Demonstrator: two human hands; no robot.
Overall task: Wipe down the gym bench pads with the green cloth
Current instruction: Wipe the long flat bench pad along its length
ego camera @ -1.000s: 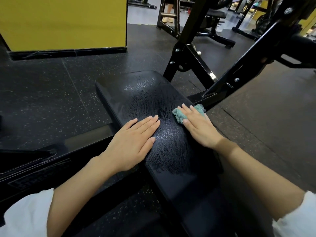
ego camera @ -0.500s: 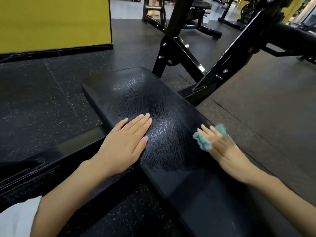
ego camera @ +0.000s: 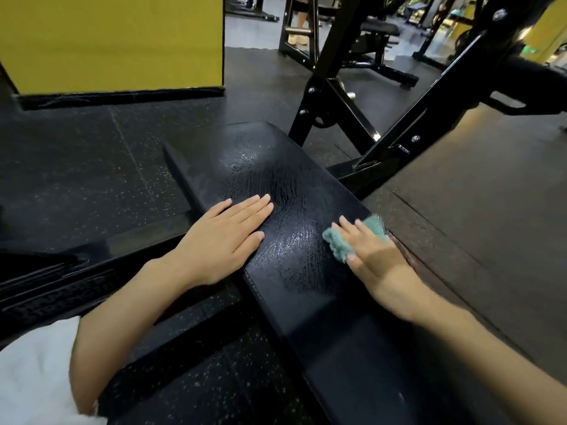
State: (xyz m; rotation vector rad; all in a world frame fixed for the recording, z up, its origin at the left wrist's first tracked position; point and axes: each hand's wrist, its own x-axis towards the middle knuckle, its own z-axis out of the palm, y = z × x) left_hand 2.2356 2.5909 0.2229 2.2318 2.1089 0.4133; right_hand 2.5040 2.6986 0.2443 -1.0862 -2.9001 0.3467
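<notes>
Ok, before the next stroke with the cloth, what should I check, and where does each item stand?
1. Green cloth under right hand: ok, fingers press it flat.
2. Cloth touching bench pad: ok, near the right edge.
3. Left hand bracing pad: ok, flat, apart from the cloth.
4. Wet streaks across the pad's middle: ok.
5. Near end of pad wiped: cannot tell.
</notes>
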